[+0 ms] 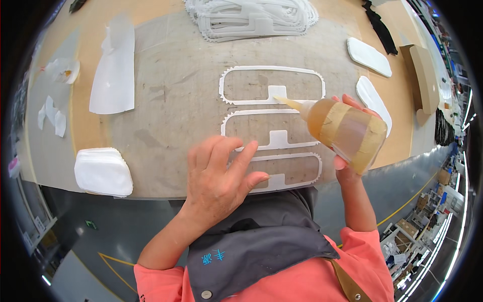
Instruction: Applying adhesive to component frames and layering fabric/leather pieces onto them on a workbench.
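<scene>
My right hand [349,103] is wrapped round a squeeze bottle [347,132] of amber liquid with tan tape about it. The bottle lies tilted, its pale nozzle [289,102] pointing left at the tab of the farthest white frame [277,92]. Below it lie a second white frame [278,138] and a third white frame [313,157], each a thin rounded loop with a toothed edge and a square tab. Over the left ends of the two nearer frames hovers my left hand [216,166], fingers apart and holding nothing; it partly hides them.
A pile of white frames [251,20] sits at the far side. White padded pieces [103,171] are stacked near left, with white sheets [115,70] behind. At right lie two white oval pads [369,56], a cardboard box [422,80] and a black strip [381,27].
</scene>
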Available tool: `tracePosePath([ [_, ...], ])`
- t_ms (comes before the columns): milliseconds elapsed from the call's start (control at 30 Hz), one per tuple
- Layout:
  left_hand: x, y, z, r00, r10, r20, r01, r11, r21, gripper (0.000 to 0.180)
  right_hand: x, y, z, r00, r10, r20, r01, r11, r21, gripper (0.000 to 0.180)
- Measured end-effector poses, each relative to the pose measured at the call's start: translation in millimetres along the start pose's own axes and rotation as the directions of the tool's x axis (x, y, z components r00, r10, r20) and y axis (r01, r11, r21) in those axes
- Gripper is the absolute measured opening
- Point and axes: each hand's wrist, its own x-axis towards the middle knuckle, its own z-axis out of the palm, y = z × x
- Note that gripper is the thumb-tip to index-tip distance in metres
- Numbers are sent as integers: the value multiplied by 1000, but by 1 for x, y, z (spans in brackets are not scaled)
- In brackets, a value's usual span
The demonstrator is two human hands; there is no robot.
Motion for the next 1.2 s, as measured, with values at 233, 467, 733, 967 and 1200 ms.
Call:
tracePosePath([
  [233,-14,14,-4,1000,-9,-15,8,999,-36,48,-8,-1,0,999,-33,-26,34,999,36,106],
  [467,-30,30,-8,999,6,-41,-7,1000,-2,47,6,-22,6,791,603,-103,-326,558,763,72],
  [733,-62,40,-8,998,-11,-54,10,1000,-5,43,8,-60,-65,902,428,50,-139,180,974,56],
  [967,-67,41,0,999,-4,-52,2,1000,-28,40,-64,-73,-26,880,371,-297,-303,920,250,110],
  [1200,-66,44,1,1000,-1,-25,0,999,-40,40,-77,-35,-1,992,-34,-122,31,999,-28,116],
])
